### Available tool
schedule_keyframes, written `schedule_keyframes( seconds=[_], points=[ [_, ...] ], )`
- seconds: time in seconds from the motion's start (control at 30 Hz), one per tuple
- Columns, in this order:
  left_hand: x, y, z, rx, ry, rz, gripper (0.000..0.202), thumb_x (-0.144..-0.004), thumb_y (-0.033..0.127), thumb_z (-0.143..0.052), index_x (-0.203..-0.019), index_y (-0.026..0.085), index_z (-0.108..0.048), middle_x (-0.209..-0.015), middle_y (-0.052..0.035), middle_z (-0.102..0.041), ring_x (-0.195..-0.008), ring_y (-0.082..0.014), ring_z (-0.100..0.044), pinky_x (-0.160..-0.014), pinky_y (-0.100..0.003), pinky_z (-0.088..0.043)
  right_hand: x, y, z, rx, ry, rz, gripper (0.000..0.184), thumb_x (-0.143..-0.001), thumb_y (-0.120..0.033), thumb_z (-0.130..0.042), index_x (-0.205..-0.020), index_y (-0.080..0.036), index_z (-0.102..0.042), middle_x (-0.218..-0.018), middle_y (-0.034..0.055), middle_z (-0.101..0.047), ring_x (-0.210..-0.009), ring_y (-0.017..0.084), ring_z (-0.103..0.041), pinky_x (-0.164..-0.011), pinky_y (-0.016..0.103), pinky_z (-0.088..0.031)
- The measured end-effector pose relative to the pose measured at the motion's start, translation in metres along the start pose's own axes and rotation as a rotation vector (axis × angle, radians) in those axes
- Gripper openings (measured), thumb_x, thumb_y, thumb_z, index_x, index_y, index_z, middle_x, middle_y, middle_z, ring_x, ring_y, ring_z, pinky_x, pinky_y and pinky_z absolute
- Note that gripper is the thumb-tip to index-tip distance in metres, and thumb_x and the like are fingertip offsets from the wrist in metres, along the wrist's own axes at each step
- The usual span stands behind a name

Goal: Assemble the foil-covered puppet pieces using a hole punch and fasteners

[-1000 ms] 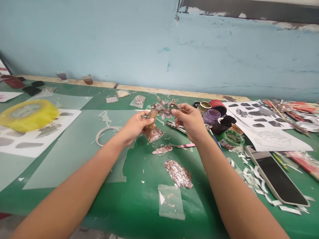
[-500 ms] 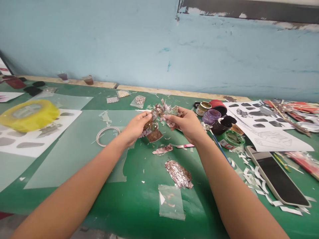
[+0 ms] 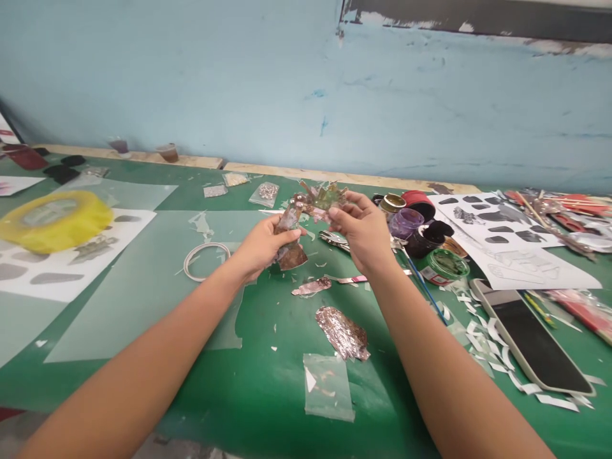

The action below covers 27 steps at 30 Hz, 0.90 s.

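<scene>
Between my hands, above the green table (image 3: 268, 382), is a crinkled decorative piece (image 3: 313, 199) in shiny brown, pinkish and greenish film. My left hand (image 3: 265, 245) pinches its left, brown end, thumb on top. At its upper right, my right hand (image 3: 361, 223) grips the greenish end between thumb and fingers. My fingers hide parts of it. Below lie a small pinkish-brown strip (image 3: 312, 287) and a larger shiny brown foil-like piece (image 3: 342, 333). A slim tool with a pink part (image 3: 351, 279) rests beside the strip.
On the left are a yellow tape roll (image 3: 57, 220), printed sheets and a white ring (image 3: 206, 261). Paint jars (image 3: 447, 264), a brush, a phone (image 3: 533, 335) and paper scraps crowd the right. Small bead bags (image 3: 264, 193) lie at the back; a clear film square (image 3: 329, 386) lies in front.
The decorative piece has turned in my hands, showing its greenish part at the upper right. My right hand has risen slightly, and a metal tool beneath it shows more.
</scene>
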<state>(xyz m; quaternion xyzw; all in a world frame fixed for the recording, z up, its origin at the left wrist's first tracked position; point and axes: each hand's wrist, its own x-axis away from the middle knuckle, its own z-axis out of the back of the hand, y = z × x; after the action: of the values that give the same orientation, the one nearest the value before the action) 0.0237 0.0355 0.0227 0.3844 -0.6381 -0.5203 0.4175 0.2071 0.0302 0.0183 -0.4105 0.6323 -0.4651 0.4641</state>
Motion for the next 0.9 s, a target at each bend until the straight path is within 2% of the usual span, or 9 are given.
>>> schedule_keyframes(
  seconds=[0.07,0.13,0.3,0.4,0.47,0.53,0.63,0.77,0.9],
  points=[
    [0.0,0.0,-0.001,-0.005,0.03,-0.025,0.035,-0.066,0.037,-0.079,-0.091,0.018,-0.063,-0.082,-0.0016,-0.07,-0.066,-0.0126,-0.063,-0.062,-0.025,-0.051,0.003,0.001,-0.004,-0.028,-0.083,-0.073,0.042,-0.064,-0.03,-0.073,-0.101,-0.022,-0.054,-0.077,-0.0018,-0.054,-0.067,0.012,-0.054,-0.06,0.03,-0.049],
    [0.0,0.0,-0.001,-0.022,0.071,-0.031,0.039,-0.065,0.039,-0.079,-0.095,0.018,-0.064,-0.079,-0.0009,-0.07,-0.065,-0.0129,-0.063,-0.061,-0.025,-0.051,0.005,0.001,-0.005,-0.026,-0.126,-0.117,0.04,-0.064,-0.03,-0.073,-0.099,-0.021,-0.055,-0.072,-0.003,-0.053,-0.062,0.011,-0.051,-0.058,0.03,-0.048],
    [-0.001,0.004,0.004,-0.136,0.119,0.006,0.044,-0.06,0.036,-0.083,-0.094,0.018,-0.062,-0.07,-0.0017,-0.071,-0.055,-0.0121,-0.06,-0.051,-0.024,-0.045,0.0,-0.001,0.004,-0.023,0.008,-0.098,0.041,-0.067,-0.022,-0.069,-0.106,-0.021,-0.057,-0.072,-0.0036,-0.052,-0.06,0.009,-0.05,-0.056,0.028,-0.047],
    [0.001,0.005,0.004,-0.196,0.062,0.058,0.043,-0.062,0.035,-0.082,-0.095,0.017,-0.06,-0.069,-0.0037,-0.072,-0.05,-0.011,-0.056,-0.045,-0.022,-0.04,-0.004,-0.001,0.009,-0.038,0.083,-0.089,0.044,-0.069,-0.018,-0.067,-0.111,-0.021,-0.056,-0.084,0.0009,-0.057,-0.068,0.012,-0.056,-0.063,0.03,-0.051],
    [0.004,0.007,0.001,-0.176,-0.013,0.125,0.044,-0.066,0.033,-0.08,-0.1,0.018,-0.057,-0.076,-0.007,-0.074,-0.052,-0.013,-0.059,-0.045,-0.023,-0.042,-0.003,0.001,0.007,-0.041,0.106,-0.074,0.051,-0.07,-0.015,-0.066,-0.118,-0.022,-0.053,-0.097,0.0046,-0.06,-0.076,0.014,-0.06,-0.07,0.033,-0.054],
    [0.008,0.009,-0.003,-0.142,-0.108,0.186,0.041,-0.07,0.033,-0.077,-0.102,0.019,-0.055,-0.084,-0.0089,-0.074,-0.052,-0.013,-0.06,-0.045,-0.025,-0.044,-0.001,0.003,0.005,-0.014,0.068,-0.061,0.059,-0.071,-0.015,-0.066,-0.126,-0.024,-0.049,-0.11,0.0082,-0.06,-0.085,0.017,-0.063,-0.076,0.036,-0.055],
    [0.015,0.012,-0.01,-0.15,-0.204,0.238,0.033,-0.075,0.029,-0.072,-0.101,0.018,-0.054,-0.087,-0.0075,-0.072,-0.049,-0.0098,-0.056,-0.046,-0.025,-0.043,0.002,0.006,0.0,0.069,-0.074,-0.05,0.064,-0.073,-0.019,-0.066,-0.134,-0.026,-0.046,-0.123,0.0112,-0.058,-0.096,0.021,-0.064,-0.081,0.038,-0.055],
    [0.017,0.007,-0.015,-0.263,-0.162,0.219,0.046,-0.072,0.033,-0.075,-0.109,0.018,-0.054,-0.08,-0.0032,-0.066,-0.061,-0.0145,-0.06,-0.054,-0.027,-0.045,0.004,0.009,-0.002,0.173,-0.175,-0.07,0.055,-0.071,-0.017,-0.065,-0.124,-0.022,-0.055,-0.119,0.0103,-0.06,-0.089,0.018,-0.064,-0.083,0.039,-0.056],
    [0.017,-0.004,-0.018,-0.563,0.015,0.074,0.077,-0.058,0.046,-0.081,-0.124,0.02,-0.049,-0.107,-0.0106,-0.064,-0.092,-0.028,-0.063,-0.071,-0.035,-0.048,0.004,0.008,-0.002,0.287,-0.177,-0.069,0.041,-0.07,-0.012,-0.058,-0.11,-0.019,-0.061,-0.113,0.0095,-0.061,-0.071,0.013,-0.062,-0.071,0.037,-0.058]
  ],
)
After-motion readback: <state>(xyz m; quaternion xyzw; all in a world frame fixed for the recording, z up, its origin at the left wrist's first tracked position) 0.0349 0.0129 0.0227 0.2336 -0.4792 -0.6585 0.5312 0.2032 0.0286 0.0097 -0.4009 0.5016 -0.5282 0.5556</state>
